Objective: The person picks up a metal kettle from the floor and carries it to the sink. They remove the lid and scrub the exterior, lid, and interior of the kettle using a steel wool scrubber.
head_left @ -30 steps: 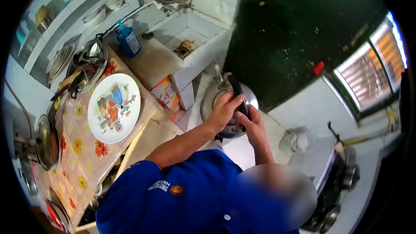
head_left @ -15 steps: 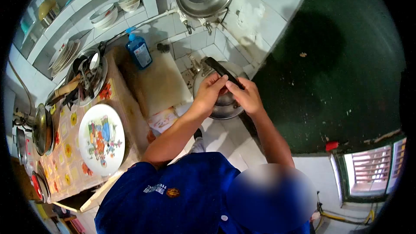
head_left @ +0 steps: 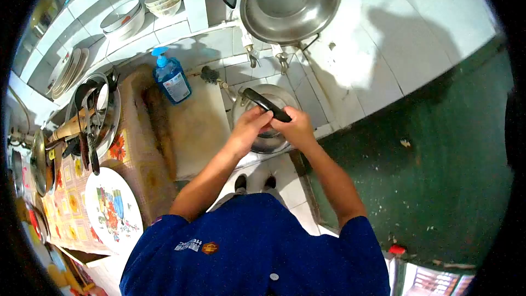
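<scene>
A metal kettle (head_left: 269, 144) with a spout and a long black handle (head_left: 262, 102) is below me, at the tiled sink (head_left: 304, 96). My left hand (head_left: 249, 129) is closed at the near side of the black handle. Close beside it, my right hand (head_left: 296, 127) grips the handle's right end, thumbs nearly meeting. My hands and the handle hide part of the kettle's top, and I cannot tell whether its base rests on the sink floor.
Two taps (head_left: 280, 60) stick out beyond the kettle, under a metal basin (head_left: 290, 3) against the wall. To the left are a blue pump bottle (head_left: 174, 83), a pale counter slab (head_left: 200, 126), a patterned plate (head_left: 114, 208) and a basin of utensils (head_left: 112, 115). A dark green surface (head_left: 405, 175) lies right.
The camera view has shifted and turned, bringing the basin and taps lower in view. Both hands stay on the kettle handle, the right hand now wrapped nearer its end.
</scene>
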Action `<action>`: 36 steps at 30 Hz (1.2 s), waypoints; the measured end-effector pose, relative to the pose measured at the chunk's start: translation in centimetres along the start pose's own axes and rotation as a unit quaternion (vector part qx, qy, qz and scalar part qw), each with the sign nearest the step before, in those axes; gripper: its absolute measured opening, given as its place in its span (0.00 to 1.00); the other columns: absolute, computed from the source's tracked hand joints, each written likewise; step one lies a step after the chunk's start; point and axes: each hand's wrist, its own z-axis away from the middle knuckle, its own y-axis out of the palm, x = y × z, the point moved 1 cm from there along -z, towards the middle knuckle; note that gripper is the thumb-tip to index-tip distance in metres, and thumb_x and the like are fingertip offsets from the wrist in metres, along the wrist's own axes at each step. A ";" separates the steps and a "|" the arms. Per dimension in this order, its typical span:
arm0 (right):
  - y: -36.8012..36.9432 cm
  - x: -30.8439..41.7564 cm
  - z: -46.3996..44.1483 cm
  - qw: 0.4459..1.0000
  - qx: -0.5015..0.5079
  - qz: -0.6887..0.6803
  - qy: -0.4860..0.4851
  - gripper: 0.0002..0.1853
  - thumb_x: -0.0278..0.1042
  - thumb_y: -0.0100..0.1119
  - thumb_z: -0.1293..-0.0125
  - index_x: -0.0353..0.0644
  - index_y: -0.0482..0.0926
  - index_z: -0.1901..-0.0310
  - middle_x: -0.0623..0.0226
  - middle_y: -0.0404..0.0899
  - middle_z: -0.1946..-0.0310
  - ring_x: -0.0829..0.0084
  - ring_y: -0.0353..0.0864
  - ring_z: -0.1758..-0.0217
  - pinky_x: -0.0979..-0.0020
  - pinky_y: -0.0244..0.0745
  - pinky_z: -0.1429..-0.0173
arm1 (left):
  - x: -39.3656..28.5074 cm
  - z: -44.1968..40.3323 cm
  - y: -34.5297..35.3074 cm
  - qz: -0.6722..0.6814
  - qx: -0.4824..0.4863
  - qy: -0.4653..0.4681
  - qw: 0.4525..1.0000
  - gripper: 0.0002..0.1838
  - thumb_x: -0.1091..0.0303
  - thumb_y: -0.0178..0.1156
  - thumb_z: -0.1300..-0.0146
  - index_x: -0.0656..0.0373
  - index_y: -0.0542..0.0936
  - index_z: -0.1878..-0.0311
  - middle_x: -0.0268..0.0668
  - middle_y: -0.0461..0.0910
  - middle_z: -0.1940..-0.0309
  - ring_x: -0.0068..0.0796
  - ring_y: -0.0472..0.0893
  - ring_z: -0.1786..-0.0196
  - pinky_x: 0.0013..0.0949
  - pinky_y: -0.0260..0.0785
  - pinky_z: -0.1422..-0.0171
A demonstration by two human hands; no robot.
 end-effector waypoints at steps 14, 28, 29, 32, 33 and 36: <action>2.3 -14.8 -12.1 0.991 0.118 0.044 -0.047 0.20 0.49 0.70 0.41 0.40 0.79 0.61 0.52 0.81 0.73 0.49 0.83 0.69 0.57 0.75 0.67 | 7.7 -12.3 -2.4 0.045 -0.168 -0.125 0.977 0.20 0.49 0.58 0.29 0.56 0.79 0.47 0.32 0.81 0.55 0.24 0.78 0.50 0.38 0.69 0.40; 2.8 -24.9 -17.0 0.986 0.102 0.047 -0.123 0.20 0.52 0.69 0.40 0.41 0.80 0.60 0.57 0.82 0.74 0.54 0.83 0.72 0.59 0.76 0.68 | 18.1 -22.5 -4.3 0.067 -0.283 -0.172 0.941 0.21 0.53 0.65 0.34 0.60 0.79 0.48 0.36 0.83 0.58 0.28 0.82 0.58 0.34 0.76 0.51; 2.7 -24.7 -17.1 0.981 0.110 0.069 -0.144 0.21 0.53 0.67 0.39 0.41 0.80 0.58 0.57 0.83 0.73 0.54 0.84 0.72 0.59 0.77 0.68 | 18.2 -22.5 -4.6 0.064 -0.288 -0.175 0.939 0.21 0.53 0.65 0.35 0.60 0.79 0.48 0.36 0.83 0.57 0.29 0.82 0.59 0.34 0.77 0.52; 2.1 -24.1 -17.2 0.966 0.127 0.121 -0.191 0.22 0.54 0.68 0.39 0.42 0.79 0.58 0.58 0.83 0.73 0.55 0.84 0.72 0.60 0.76 0.68 | 18.7 -21.6 -4.9 0.107 -0.266 -0.199 0.937 0.21 0.53 0.65 0.35 0.61 0.80 0.49 0.37 0.84 0.56 0.30 0.83 0.57 0.37 0.78 0.49; 1.8 -24.1 -17.2 0.965 0.133 0.121 -0.193 0.22 0.54 0.68 0.39 0.42 0.79 0.58 0.58 0.83 0.73 0.55 0.84 0.72 0.60 0.76 0.68 | 19.2 -21.3 -4.9 0.111 -0.271 -0.199 0.935 0.21 0.53 0.65 0.35 0.61 0.80 0.49 0.37 0.84 0.56 0.30 0.83 0.57 0.37 0.78 0.49; 1.1 -24.6 -17.8 0.951 0.126 0.114 -0.258 0.18 0.47 0.72 0.43 0.41 0.78 0.64 0.58 0.81 0.76 0.57 0.82 0.75 0.63 0.75 0.72 | 19.2 -21.1 -4.3 0.101 -0.263 -0.204 0.938 0.20 0.55 0.65 0.35 0.62 0.80 0.49 0.40 0.84 0.55 0.33 0.83 0.55 0.40 0.79 0.45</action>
